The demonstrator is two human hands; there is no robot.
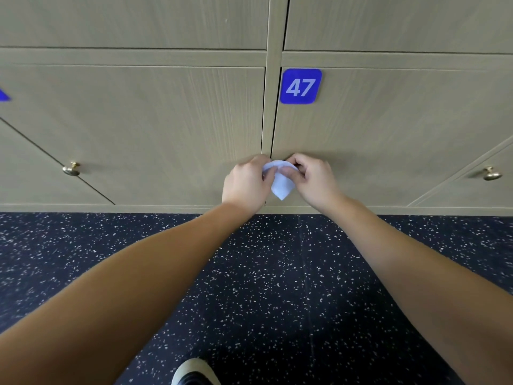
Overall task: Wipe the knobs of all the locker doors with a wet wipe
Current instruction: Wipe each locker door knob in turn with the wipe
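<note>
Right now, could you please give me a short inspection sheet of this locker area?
Surface: beige wood-grain locker doors, shut; one bears a blue tag 47.
Job's things: white wipe, held at the seam between two doors; brass left knob and right knob uncovered.
Clutter: nothing seen.
Grippers: left hand and right hand both pinch the wipe with curled fingers; whether a knob lies under it cannot be told.
Cables: nothing seen.
Surroundings: dark speckled floor; a shoe at the bottom edge.
</note>
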